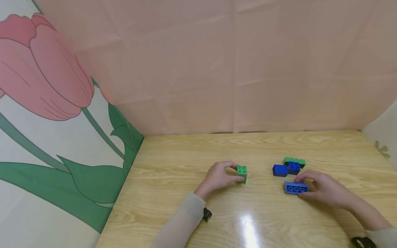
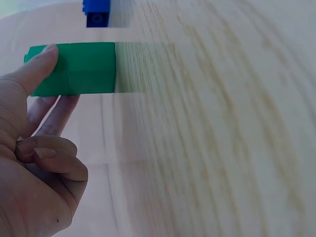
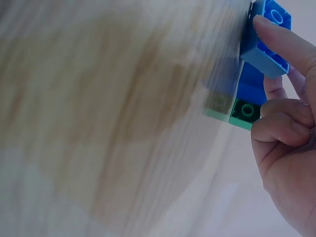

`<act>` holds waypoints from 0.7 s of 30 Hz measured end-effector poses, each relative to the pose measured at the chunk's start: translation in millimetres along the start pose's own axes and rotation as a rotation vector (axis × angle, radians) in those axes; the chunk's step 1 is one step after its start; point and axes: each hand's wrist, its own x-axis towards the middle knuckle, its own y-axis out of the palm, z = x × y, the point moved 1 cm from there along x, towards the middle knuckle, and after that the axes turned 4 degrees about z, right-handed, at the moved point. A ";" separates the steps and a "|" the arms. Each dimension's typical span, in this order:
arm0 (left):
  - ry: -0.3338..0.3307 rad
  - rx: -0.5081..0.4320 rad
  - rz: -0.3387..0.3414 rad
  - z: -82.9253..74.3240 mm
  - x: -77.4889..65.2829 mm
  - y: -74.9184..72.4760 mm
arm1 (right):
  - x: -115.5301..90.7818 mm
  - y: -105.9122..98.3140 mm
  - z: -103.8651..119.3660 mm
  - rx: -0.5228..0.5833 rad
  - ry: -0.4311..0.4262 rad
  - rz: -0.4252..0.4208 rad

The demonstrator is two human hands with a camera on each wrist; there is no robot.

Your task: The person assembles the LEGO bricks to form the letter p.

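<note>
My left hand (image 1: 218,176) pinches an upright green block (image 1: 242,174) between thumb and fingers. In the left wrist view a seam crosses the green block (image 2: 86,69), like two stacked bricks, and its lower end meets the tabletop. To the right, my right hand (image 1: 330,191) pinches a lighter blue brick (image 1: 296,188) tipped on its side, its hollow underside with round tubes facing me. The right wrist view shows the thumb across this blue brick (image 3: 266,42). Just behind it lie a dark blue brick (image 1: 280,170), another blue brick (image 1: 293,167) and a green brick (image 1: 297,161), close together.
The wooden table (image 1: 173,155) runs back to a pink cloth (image 1: 192,69) hanging behind it. At the left stands a panel with a printed tulip (image 1: 59,69). A pale panel (image 1: 383,134) borders the right side. Light glares on the table's front (image 1: 249,230).
</note>
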 end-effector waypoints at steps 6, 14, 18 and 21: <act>-0.002 0.002 0.002 -1.3 0.7 0.1 | 0.8 1.9 1.6 0.038 -0.020 0.000; 0.000 -0.004 0.005 -1.7 0.6 0.6 | 0.2 3.1 4.8 -0.001 -0.015 0.010; -0.005 0.000 0.004 -2.0 -0.5 0.1 | 0.4 3.7 7.5 -0.044 -0.037 -0.014; -0.007 0.004 0.004 -1.6 -0.7 0.1 | -0.4 2.2 9.1 -0.053 -0.062 -0.047</act>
